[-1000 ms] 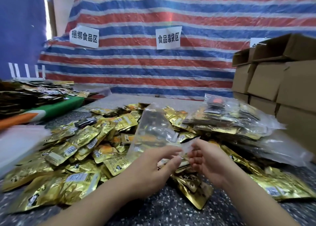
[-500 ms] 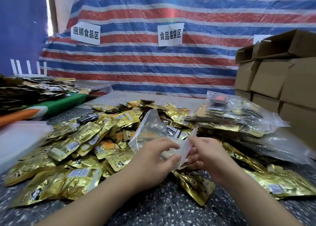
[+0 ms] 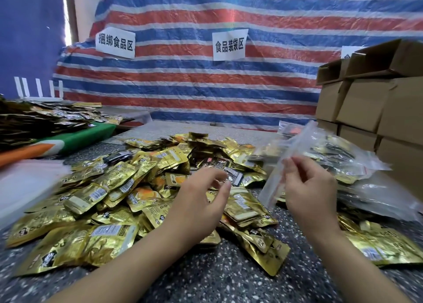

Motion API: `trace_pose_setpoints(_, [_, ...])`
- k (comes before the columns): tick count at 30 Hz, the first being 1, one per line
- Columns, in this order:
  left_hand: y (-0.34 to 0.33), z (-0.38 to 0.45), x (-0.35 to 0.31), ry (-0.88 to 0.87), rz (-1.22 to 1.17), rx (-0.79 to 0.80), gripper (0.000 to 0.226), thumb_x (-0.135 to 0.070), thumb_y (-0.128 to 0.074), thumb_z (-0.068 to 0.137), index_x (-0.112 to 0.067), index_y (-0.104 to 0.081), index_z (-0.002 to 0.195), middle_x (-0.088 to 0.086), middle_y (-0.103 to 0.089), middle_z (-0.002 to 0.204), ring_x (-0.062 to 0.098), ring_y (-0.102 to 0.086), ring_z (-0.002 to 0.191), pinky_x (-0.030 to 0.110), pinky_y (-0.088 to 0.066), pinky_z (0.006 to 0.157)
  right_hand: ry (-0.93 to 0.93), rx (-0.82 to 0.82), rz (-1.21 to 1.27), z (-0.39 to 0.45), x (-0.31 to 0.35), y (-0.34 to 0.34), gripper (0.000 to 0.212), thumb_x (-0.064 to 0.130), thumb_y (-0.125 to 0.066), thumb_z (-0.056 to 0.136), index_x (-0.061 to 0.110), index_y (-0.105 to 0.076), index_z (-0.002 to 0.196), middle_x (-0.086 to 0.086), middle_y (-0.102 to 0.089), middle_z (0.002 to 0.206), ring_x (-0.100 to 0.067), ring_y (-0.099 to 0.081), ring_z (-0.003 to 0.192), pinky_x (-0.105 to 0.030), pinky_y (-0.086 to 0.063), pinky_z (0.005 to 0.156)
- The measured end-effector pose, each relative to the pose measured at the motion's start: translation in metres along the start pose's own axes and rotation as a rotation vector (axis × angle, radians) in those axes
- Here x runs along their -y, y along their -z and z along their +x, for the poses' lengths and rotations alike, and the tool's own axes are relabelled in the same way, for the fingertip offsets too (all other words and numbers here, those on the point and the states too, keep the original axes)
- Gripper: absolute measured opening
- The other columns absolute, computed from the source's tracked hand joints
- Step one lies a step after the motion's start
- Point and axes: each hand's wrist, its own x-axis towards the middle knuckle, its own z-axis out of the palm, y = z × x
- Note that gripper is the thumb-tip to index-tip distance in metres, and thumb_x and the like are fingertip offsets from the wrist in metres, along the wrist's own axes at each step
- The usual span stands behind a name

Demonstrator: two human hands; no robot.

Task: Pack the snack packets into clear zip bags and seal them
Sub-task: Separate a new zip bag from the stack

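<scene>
Zip bag (image 3: 295, 163) in right hand (image 3: 309, 188)

Gold snack packets (image 3: 119, 188) lie heaped; a clear zip bag (image 3: 295, 156), seemingly empty, tilts upright beside them.

Both bare forearms reach in from the bottom edge, angled toward each other. The left hand (image 3: 196, 202) hovers palm down, wrist straight, its fingers loosely curved and spread, thumb set apart from the forefinger, holding nothing. The right hand (image 3: 307, 188) is raised a little higher, its back to the camera, fingers curled; thumb and forefinger pinch the edge of a clear bag (image 3: 295, 156). The two hands are apart and do not touch.
</scene>
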Motion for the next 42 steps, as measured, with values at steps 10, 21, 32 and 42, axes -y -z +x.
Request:
trace_pose_setpoints(10, [-0.006,-0.002,0.0,-0.05,-0.047,0.187,0.02,-0.032,-0.061,0.093,-0.016,-0.066,0.083,-0.011,-0.057,0.072,0.004,-0.052,0.07,0.014,-0.034,0.06,-0.163,0.453,0.194,-0.017,0.014,-0.028,0.02,0.009,-0.066,0.093,0.019,-0.072,0.077,-0.002,-0.07,0.069,-0.002,-0.059,0.058,-0.019,-0.049,0.056])
trace_pose_setpoints(21, [-0.002,-0.002,-0.005,-0.059,-0.078,0.215,0.035,-0.035,-0.073,0.085,-0.012,-0.052,0.071,-0.008,-0.048,0.063,0.009,-0.042,0.059,0.027,-0.035,0.055,-0.341,0.601,0.409,-0.017,0.025,-0.02,0.023,0.008,-0.064,0.093,0.013,-0.075,0.073,-0.005,-0.071,0.071,-0.013,-0.065,0.066,-0.026,-0.054,0.064])
trace_pose_setpoints(32, [0.003,-0.002,-0.005,-0.086,0.108,0.247,0.033,-0.038,-0.07,0.083,-0.028,-0.042,0.07,-0.012,-0.044,0.065,0.006,-0.042,0.062,0.028,-0.036,0.057,-0.341,0.583,0.424,-0.023,0.028,-0.027,0.022,0.011,-0.063,0.094,0.008,-0.067,0.073,-0.004,-0.063,0.063,-0.013,-0.057,0.057,-0.024,-0.046,0.052])
trace_pose_setpoints(42, [-0.002,-0.003,-0.004,0.036,-0.017,0.263,0.032,-0.02,-0.068,0.087,-0.028,-0.047,0.065,-0.011,-0.048,0.062,0.006,-0.042,0.059,0.035,-0.038,0.058,-0.378,0.5,0.321,-0.025,0.022,-0.034,0.019,0.018,-0.071,0.09,0.011,-0.069,0.072,-0.001,-0.069,0.062,-0.007,-0.06,0.056,-0.021,-0.046,0.053])
